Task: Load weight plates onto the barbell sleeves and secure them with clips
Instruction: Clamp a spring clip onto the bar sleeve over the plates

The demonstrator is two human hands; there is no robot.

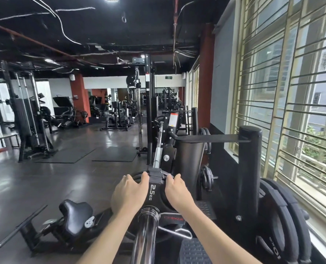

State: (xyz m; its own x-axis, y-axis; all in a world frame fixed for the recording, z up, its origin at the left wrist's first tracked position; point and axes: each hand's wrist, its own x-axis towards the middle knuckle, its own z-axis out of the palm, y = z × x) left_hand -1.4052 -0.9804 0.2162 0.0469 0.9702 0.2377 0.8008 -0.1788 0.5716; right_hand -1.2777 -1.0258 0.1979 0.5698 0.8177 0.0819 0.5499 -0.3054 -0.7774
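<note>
Nearest the camera, a chrome barbell sleeve (146,237) is seen running up from the bottom edge, with a small black weight plate (154,191) marked 2.5 KG threaded on it. This plate is gripped at its rim from both sides. The left hand (128,191) is laid on the plate's left edge, with its fingers curled over the top of the rim and the thumb hidden behind it. The right hand (177,193) is set on the right edge in the same way, its fingers hooked over the upper rim. Behind the plate, the thinner shaft of the bar (158,147) is seen leading away toward a black rack (169,134). Just below the plate on the right, a metal clip (174,228) with red lettering above it is partly seen; whether it sits on the sleeve cannot be told. Larger black plates (280,221) are stored upright at the lower right, beside a black post (249,168) and barred windows (291,92). A black padded seat (75,216) lies on the floor at the lower left.
</note>
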